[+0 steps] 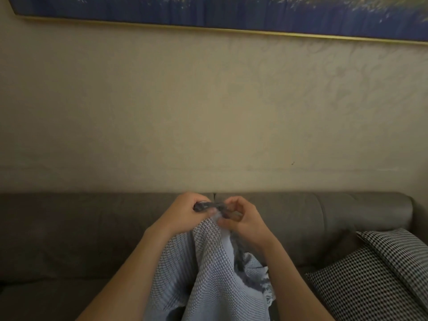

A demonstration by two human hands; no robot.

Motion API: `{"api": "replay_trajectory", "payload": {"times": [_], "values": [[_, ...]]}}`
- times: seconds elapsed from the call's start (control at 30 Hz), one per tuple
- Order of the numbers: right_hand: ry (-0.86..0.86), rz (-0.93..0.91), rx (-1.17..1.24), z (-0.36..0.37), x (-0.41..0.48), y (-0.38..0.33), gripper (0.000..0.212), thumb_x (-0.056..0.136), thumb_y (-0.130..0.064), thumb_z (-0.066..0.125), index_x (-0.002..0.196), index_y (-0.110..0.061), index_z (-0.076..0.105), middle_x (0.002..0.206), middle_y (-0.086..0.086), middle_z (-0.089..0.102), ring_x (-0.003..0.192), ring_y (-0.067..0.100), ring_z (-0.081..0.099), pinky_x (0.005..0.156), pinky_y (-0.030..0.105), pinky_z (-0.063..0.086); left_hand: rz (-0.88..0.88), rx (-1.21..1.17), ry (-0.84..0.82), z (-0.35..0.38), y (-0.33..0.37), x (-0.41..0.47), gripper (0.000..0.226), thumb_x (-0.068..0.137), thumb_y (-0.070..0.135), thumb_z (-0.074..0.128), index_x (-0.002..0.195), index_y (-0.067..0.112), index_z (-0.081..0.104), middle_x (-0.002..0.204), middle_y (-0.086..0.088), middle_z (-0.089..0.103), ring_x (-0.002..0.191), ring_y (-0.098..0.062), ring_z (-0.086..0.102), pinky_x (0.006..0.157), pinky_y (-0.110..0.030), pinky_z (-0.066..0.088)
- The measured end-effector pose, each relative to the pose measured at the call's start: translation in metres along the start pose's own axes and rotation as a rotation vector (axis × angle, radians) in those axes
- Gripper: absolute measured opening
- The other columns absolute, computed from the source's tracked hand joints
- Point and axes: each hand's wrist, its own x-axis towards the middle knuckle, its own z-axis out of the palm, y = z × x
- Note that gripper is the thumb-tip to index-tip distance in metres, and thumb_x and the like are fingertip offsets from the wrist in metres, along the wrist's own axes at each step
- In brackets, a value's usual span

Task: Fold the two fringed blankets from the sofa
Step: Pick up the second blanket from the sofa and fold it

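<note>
Up in front of the sofa (69, 228) back, both hands hold 1 blanket (208, 274) by its top edge. Left hand (183, 214) has fingers curled round a dark bunched bit of that edge. Right hand (243, 220) is just beside it & pinches the same edge w/ thumb & fingers; a bit blurry there. Blanket is light blue w/ little squares & hangs down btw the arms. Its fringe (268, 289) shows low on the right side. Black & white pillow (382, 274) leans on the sofa at far right. Blue picture (231, 10) w/ gold frame hangs on the wall (162, 112).
</note>
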Motion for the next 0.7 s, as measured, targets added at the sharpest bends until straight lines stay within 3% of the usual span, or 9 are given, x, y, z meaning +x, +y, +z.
{"api": "replay_trajectory", "payload": {"times": [0.17, 0.23, 0.3, 0.37, 0.43, 0.5, 0.53, 0.6, 0.7], "values": [[-0.138, 0.032, -0.234, -0.002, 0.002, 0.017, 0.066, 0.083, -0.010, 0.086, 0.140, -0.021, 0.055, 0.118, 0.005, 0.075, 0.106, 0.019, 0.075, 0.095, 0.040, 0.062, -0.017, -0.003, -0.046, -0.010, 0.011, 0.000, 0.006, 0.088, 0.028, 0.087, 0.085, 0.026, 0.082, 0.076, 0.007, 0.077, 0.070, -0.010, 0.069, 0.065, -0.031, 0.052], [-0.200, 0.043, -0.268, 0.002, 0.002, 0.016, 0.080, 0.083, -0.008, 0.085, 0.152, -0.020, 0.045, 0.128, 0.001, 0.071, 0.113, 0.013, 0.073, 0.100, 0.035, 0.058, -0.040, 0.024, -0.081, -0.014, 0.017, 0.000, 0.016, 0.075, 0.024, 0.096, 0.085, 0.024, 0.084, 0.080, 0.007, 0.080, 0.078, -0.013, 0.076, 0.072, -0.034, 0.060], [-0.252, 0.026, -0.282, 0.007, 0.002, 0.017, 0.082, 0.081, -0.010, 0.084, 0.152, -0.021, 0.046, 0.134, 0.003, 0.067, 0.118, 0.014, 0.071, 0.104, 0.036, 0.056, -0.050, 0.115, -0.117, -0.016, 0.021, 0.002, 0.024, 0.067, 0.020, 0.100, 0.083, 0.024, 0.084, 0.079, 0.010, 0.080, 0.076, -0.009, 0.076, 0.071, -0.033, 0.062], [-0.279, 0.029, -0.297, 0.012, 0.002, 0.015, 0.069, 0.081, -0.012, 0.080, 0.144, -0.024, 0.055, 0.130, 0.002, 0.068, 0.114, 0.013, 0.071, 0.097, 0.032, 0.058, -0.045, 0.196, -0.131, -0.017, 0.023, 0.004, 0.023, 0.066, 0.017, 0.100, 0.080, 0.026, 0.084, 0.075, 0.013, 0.078, 0.072, -0.005, 0.074, 0.066, -0.029, 0.061], [-0.274, 0.044, -0.349, 0.016, 0.001, 0.011, 0.044, 0.085, -0.005, 0.071, 0.119, -0.033, 0.067, 0.106, -0.009, 0.072, 0.091, 0.004, 0.070, 0.079, 0.023, 0.053, -0.004, 0.242, -0.123, -0.017, 0.026, 0.006, 0.020, 0.070, 0.015, 0.097, 0.079, 0.028, 0.084, 0.073, 0.014, 0.077, 0.069, -0.003, 0.073, 0.065, -0.030, 0.062], [-0.250, 0.035, -0.367, 0.019, 0.003, 0.008, 0.031, 0.084, -0.010, 0.067, 0.092, -0.039, 0.068, 0.083, -0.015, 0.068, 0.072, 0.007, 0.062, 0.070, 0.029, 0.047, 0.051, 0.281, -0.085, -0.020, 0.028, 0.008, 0.016, 0.075, 0.015, 0.093, 0.079, 0.029, 0.085, 0.073, 0.014, 0.077, 0.068, -0.001, 0.072, 0.067, -0.036, 0.063], [-0.236, 0.032, -0.359, 0.020, 0.003, 0.008, 0.025, 0.080, -0.017, 0.068, 0.094, -0.038, 0.068, 0.085, -0.013, 0.070, 0.075, 0.009, 0.064, 0.071, 0.031, 0.049, 0.067, 0.296, -0.059, -0.021, 0.029, 0.009, 0.016, 0.077, 0.015, 0.090, 0.080, 0.029, 0.085, 0.073, 0.014, 0.077, 0.068, -0.001, 0.072, 0.067, -0.037, 0.063], [-0.238, 0.016, -0.312, 0.020, 0.005, 0.006, 0.045, 0.075, -0.027, 0.072, 0.119, -0.033, 0.065, 0.107, -0.008, 0.075, 0.097, 0.009, 0.073, 0.085, 0.031, 0.058, 0.089, 0.315, 0.000, -0.026, 0.030, 0.010, 0.018, 0.079, 0.014, 0.086, 0.082, 0.031, 0.085, 0.074, 0.015, 0.077, 0.069, 0.000, 0.071, 0.067, -0.038, 0.062], [-0.236, 0.017, -0.274, 0.020, 0.008, -0.002, 0.059, 0.079, -0.024, 0.077, 0.134, -0.033, 0.058, 0.124, -0.003, 0.073, 0.115, 0.015, 0.071, 0.101, 0.043, 0.058, 0.137, 0.329, 0.070, -0.033, 0.030, 0.010, 0.022, 0.080, 0.012, 0.083, 0.086, 0.033, 0.085, 0.080, 0.015, 0.079, 0.074, -0.002, 0.072, 0.070, -0.039, 0.061]]}}
